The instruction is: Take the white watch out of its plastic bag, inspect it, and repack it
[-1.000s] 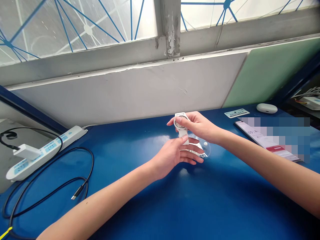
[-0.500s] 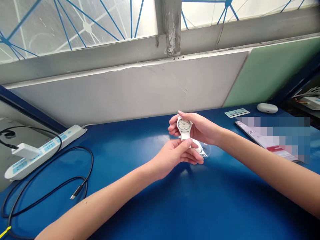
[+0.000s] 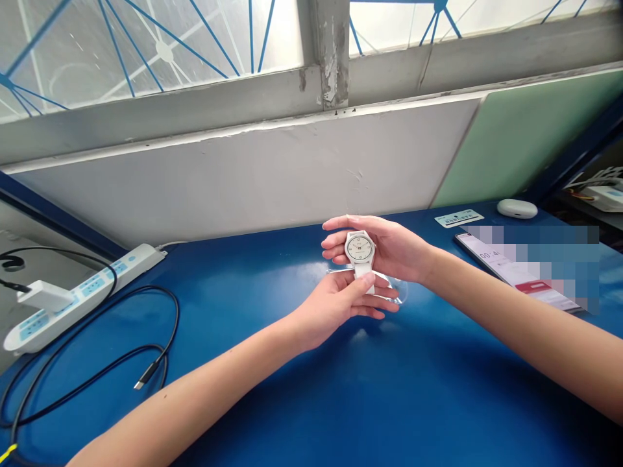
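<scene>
A white wristwatch (image 3: pixel 360 249) with a round pale dial is held above the blue table (image 3: pixel 302 389), dial facing me. My right hand (image 3: pixel 394 250) cups the watch case from behind, fingers curled round it. My left hand (image 3: pixel 341 301) pinches the lower strap between thumb and fingers just below the dial. A clear plastic bag (image 3: pixel 392 288) lies on the table under both hands, partly hidden by them.
A white power strip (image 3: pixel 82 292) with a plugged-in adapter and a looping black cable (image 3: pixel 146 370) lie at the left. At the right are a phone (image 3: pixel 516 272), a white label card (image 3: pixel 458 218) and a white earbud case (image 3: pixel 516 208). A white wall runs behind.
The watch has turned so its dial now faces me and has dropped slightly. My left thumb has closed onto the lower strap. Both arms stay in place.
</scene>
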A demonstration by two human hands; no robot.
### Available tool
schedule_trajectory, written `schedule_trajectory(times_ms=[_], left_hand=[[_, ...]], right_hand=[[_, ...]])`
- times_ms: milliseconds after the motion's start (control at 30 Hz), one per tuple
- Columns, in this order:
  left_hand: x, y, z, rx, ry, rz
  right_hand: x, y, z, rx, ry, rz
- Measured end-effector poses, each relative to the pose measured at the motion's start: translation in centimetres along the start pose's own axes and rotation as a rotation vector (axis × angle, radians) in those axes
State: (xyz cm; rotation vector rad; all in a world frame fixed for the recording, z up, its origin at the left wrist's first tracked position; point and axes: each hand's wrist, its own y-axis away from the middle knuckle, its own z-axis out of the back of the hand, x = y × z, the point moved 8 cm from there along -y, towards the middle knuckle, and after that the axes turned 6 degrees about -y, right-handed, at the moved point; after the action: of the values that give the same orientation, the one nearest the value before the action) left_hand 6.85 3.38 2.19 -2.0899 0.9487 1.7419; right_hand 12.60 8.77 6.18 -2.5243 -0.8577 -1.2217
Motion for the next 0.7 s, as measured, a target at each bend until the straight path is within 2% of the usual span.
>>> schedule_trajectory(times_ms=[267,700], left_hand=[[0.27,0.27,-0.3,0.02,0.005,0.039],[0.61,0.15,0.45,-0.028,-0.004,0.033]], right_hand=[[-0.04,0.1,-0.57,0.0,-0.033,-0.038],[0.08,0.16,-0.53,-0.011,0.021,-0.015]])
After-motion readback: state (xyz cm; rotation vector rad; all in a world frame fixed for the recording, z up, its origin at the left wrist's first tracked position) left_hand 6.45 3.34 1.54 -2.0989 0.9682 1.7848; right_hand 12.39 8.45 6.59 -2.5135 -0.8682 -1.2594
